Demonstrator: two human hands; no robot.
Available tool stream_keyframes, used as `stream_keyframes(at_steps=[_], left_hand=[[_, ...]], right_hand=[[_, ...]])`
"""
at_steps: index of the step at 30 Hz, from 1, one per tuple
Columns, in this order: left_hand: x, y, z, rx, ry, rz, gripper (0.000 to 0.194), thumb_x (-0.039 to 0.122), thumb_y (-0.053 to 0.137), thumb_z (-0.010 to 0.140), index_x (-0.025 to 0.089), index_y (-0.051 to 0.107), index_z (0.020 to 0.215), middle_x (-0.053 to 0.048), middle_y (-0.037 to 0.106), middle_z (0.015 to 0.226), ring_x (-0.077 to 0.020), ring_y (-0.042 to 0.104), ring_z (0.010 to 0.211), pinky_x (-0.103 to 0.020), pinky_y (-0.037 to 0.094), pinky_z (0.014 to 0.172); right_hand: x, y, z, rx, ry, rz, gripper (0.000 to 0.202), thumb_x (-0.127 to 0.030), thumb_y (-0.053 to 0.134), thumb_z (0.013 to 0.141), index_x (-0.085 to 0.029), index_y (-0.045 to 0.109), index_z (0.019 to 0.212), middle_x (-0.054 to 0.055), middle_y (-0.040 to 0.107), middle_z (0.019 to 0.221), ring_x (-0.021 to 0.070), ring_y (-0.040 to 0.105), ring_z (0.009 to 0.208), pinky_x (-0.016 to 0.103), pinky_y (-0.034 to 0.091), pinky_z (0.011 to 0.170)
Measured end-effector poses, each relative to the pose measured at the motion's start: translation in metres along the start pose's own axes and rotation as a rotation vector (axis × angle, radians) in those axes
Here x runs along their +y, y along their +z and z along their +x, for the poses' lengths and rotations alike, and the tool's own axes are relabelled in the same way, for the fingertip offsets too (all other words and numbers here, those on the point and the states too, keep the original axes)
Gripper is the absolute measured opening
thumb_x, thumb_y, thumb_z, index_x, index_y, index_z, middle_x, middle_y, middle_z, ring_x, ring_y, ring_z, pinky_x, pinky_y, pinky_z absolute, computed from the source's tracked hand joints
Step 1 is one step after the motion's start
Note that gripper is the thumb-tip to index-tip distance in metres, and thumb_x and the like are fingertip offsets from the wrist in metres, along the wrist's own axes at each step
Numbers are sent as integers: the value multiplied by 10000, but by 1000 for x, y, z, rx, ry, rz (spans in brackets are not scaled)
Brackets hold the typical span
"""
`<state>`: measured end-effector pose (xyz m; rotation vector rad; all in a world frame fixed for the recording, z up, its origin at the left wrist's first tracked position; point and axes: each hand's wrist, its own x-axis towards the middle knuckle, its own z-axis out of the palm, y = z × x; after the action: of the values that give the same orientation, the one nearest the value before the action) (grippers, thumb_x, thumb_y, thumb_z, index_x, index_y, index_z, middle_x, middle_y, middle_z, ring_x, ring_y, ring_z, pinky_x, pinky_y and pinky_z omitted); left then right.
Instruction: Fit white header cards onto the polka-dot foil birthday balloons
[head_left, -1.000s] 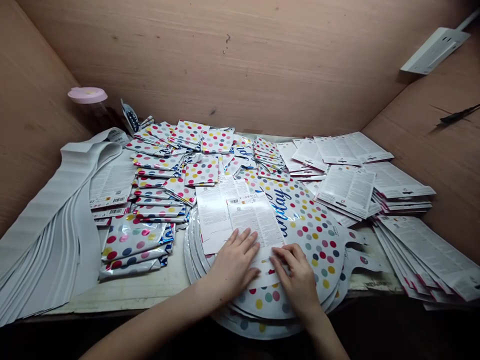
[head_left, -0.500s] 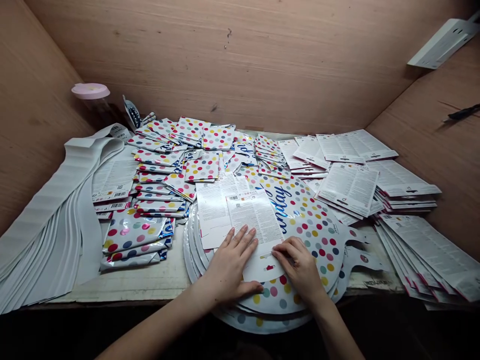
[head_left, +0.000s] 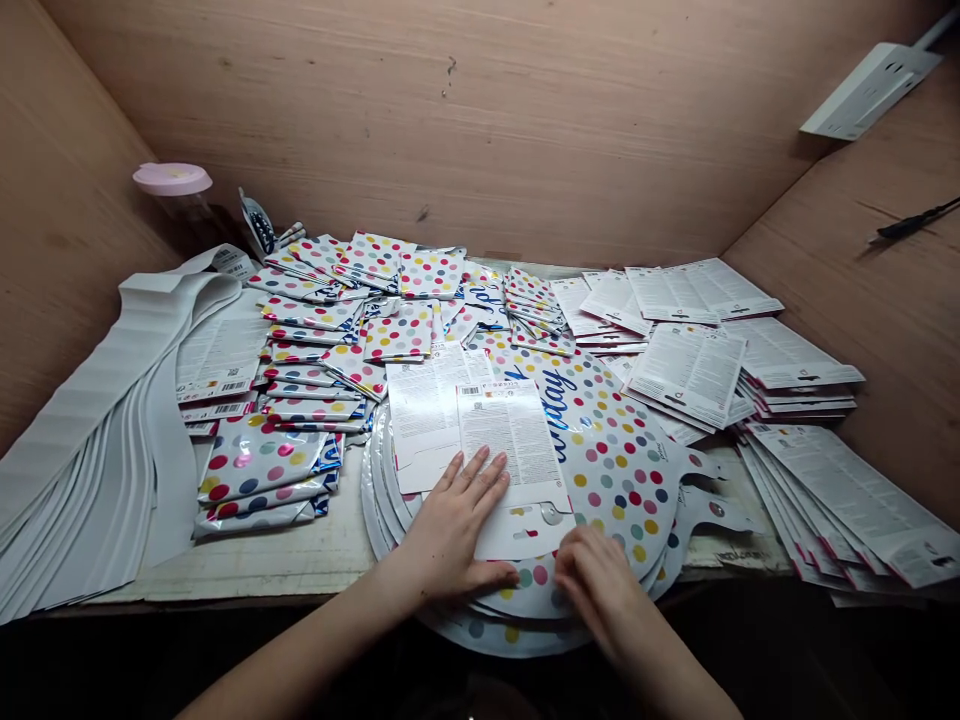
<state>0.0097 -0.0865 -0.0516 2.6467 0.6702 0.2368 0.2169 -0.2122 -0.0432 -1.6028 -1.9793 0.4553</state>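
My left hand point(head_left: 459, 530) lies flat with its fingers spread, pressing on a white printed card point(head_left: 517, 440) that has a barcode, fine text and a hang slot. Near the card's lower right edge, my right hand point(head_left: 596, 580) is curled closed; whatever its fingers may hold is hidden. A small shiny, curved piece point(head_left: 553, 514) sits on the card near the slot. Another printed card point(head_left: 420, 410) is partly tucked beneath the first. Both cards rest on a stack of round polka-dot foil balloons point(head_left: 615, 440) with blue lettering.
Folded polka-dot balloons point(head_left: 262, 460) are piled left and behind. Stacks of printed cards point(head_left: 690, 370) lie to the right. Long white layered strips point(head_left: 82, 440) drape over the left side. A pink-lidded container point(head_left: 172, 180) stands back left; a white power strip point(head_left: 870, 90) is on the right wall.
My right hand has moved down off the card's slot area toward its lower right corner. The curved shiny piece shows on the card now. My left hand stays pressed down.
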Motion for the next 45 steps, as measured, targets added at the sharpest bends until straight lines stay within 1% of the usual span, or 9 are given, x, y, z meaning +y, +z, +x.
stream_keyframes(at_steps=[4, 8, 13, 19, 27, 33, 40, 43, 45], left_hand=[[0, 0, 0, 1, 2, 4, 992, 798, 492, 752, 139, 338, 1478, -121, 229, 1597, -331, 129, 1483, -522, 87, 1201], [0, 1, 0, 5, -7, 7, 985, 794, 486, 760, 138, 335, 1480, -115, 229, 1597, -330, 135, 1483, -524, 92, 1201], [0, 2, -1, 28, -13, -19, 972, 785, 500, 761, 152, 337, 1480, -111, 250, 1593, -324, 150, 1481, -522, 102, 1202], [2, 1, -1, 22, -23, -16, 954, 778, 504, 765, 150, 359, 1469, -126, 255, 1588, -323, 145, 1482, -512, 85, 1204], [2, 2, -1, 29, -10, -11, 950, 776, 492, 775, 152, 343, 1476, -126, 248, 1590, -321, 141, 1483, -517, 82, 1204], [2, 1, -1, 27, -17, 1, 943, 778, 487, 776, 154, 353, 1469, -117, 250, 1592, -315, 132, 1486, -506, 75, 1207], [2, 2, -2, 45, -3, -10, 940, 773, 499, 773, 154, 359, 1467, -128, 263, 1585, -319, 149, 1482, -514, 77, 1204], [1, 1, -2, 27, -8, 8, 956, 775, 509, 765, 156, 344, 1475, -111, 245, 1594, -311, 137, 1485, -498, 56, 1209], [0, -1, -2, 19, -4, 7, 995, 786, 521, 745, 153, 321, 1487, -107, 225, 1600, -313, 125, 1487, -498, 47, 1211]], right_hand=[[15, 7, 21, 225, 69, 13, 204, -183, 447, 968, -208, 573, 1126, 86, 552, 1000, 220, 570, 945, 367, 502, 829], [23, 17, 41, 255, 103, 90, 143, -229, 500, 958, -202, 627, 898, 60, 547, 881, 203, 575, 836, 361, 512, 764], [19, 19, 42, 305, 137, 123, 179, -253, 499, 962, -203, 636, 858, 52, 564, 843, 192, 571, 788, 345, 504, 727], [20, 21, 43, 228, 106, -9, 200, -259, 509, 947, -209, 581, 768, 37, 575, 786, 207, 539, 786, 358, 430, 720], [23, 21, 39, 286, 94, -6, 149, -232, 501, 955, -209, 617, 865, 41, 591, 841, 197, 577, 826, 347, 457, 759], [20, 21, 41, 239, 88, -85, 197, -227, 474, 961, -208, 580, 797, 28, 588, 804, 190, 565, 787, 338, 400, 722], [24, 33, 43, 194, 55, -220, 204, -201, 410, 974, -188, 533, 812, 53, 564, 832, 210, 526, 774, 369, 327, 747], [13, 26, 27, 145, -19, -223, 194, -168, 401, 963, -192, 527, 817, 42, 564, 817, 201, 541, 771, 371, 342, 761], [1, 12, 9, -1, -110, -190, 169, -169, 425, 954, -202, 537, 832, 29, 576, 816, 186, 558, 767, 347, 381, 744]])
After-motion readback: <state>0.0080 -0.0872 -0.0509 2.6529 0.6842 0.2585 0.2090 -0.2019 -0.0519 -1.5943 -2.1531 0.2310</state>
